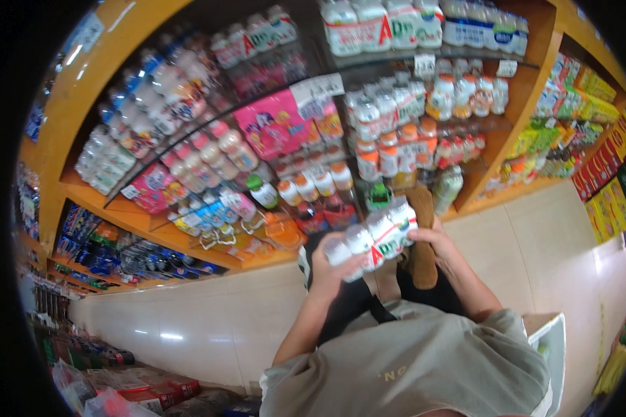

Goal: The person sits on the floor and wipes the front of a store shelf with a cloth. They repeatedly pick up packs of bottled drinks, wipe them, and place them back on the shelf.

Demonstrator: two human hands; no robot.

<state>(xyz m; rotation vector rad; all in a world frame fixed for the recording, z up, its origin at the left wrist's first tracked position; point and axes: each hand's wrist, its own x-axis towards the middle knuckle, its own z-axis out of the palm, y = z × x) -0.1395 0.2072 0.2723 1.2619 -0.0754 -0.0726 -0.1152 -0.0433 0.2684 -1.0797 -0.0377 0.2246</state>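
A shrink-wrapped pack of small white drink bottles [378,235] is held between both my hands in front of the lowest shelf. My left hand [334,266] grips its left end, with fingers over the wrapped bottles. At the right end, my right hand [430,237] has its thumb on the pack, and a brown cloth [423,266] lies against that hand. Just beyond the pack, a green-capped bottle [379,195] stands at the shelf. Similar white packs [383,31] sit on the top glass shelf.
Wooden shelving [521,109] with glass shelves and bottled drinks curves around the front. A white box [553,344] is at my right side. Stacked red and yellow cartons [602,172] stand far right. Wrapped goods [156,393] lie behind left on the tiled floor [188,323].
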